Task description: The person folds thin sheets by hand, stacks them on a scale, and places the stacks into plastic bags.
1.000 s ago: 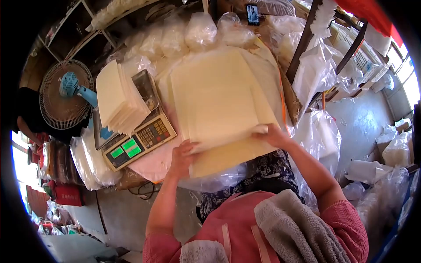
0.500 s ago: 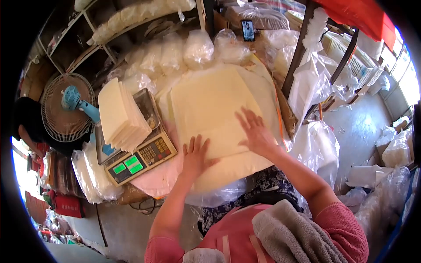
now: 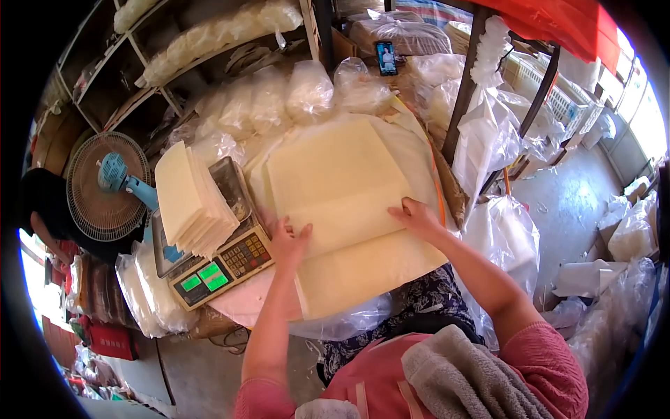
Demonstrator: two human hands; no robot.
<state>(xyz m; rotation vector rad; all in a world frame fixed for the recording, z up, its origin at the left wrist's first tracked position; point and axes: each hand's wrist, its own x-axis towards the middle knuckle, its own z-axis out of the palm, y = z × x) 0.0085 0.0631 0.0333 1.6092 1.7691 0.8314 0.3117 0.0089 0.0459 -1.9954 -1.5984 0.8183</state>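
Observation:
Pale yellow sheets (image 3: pixel 335 181) lie on the work surface in front of me, with a fold or edge running across between my hands. At the left side of the sheets is my left hand (image 3: pixel 289 241), thumb and fingers apart at the edge, nothing visibly in it. My right hand (image 3: pixel 415 216) pinches the right edge of the sheets between thumb and fingers. Beside my left hand stands a digital scale (image 3: pixel 241 255) with green displays, and a leaning stack of folded cream sheets (image 3: pixel 192 199) rests on it.
Plastic-wrapped bundles (image 3: pixel 309 89) line the back. A phone (image 3: pixel 385 58) stands behind them. On the left are a fan (image 3: pixel 108 185) and a person in dark clothing (image 3: pixel 52 209). Dark posts (image 3: pixel 464 98) and a hanging plastic bag (image 3: pixel 485 133) are at right.
Both hands have gone from lying spread on the sheet to its side edges. My right hand has closed on the edge, and a crease or edge now shows across the sheets.

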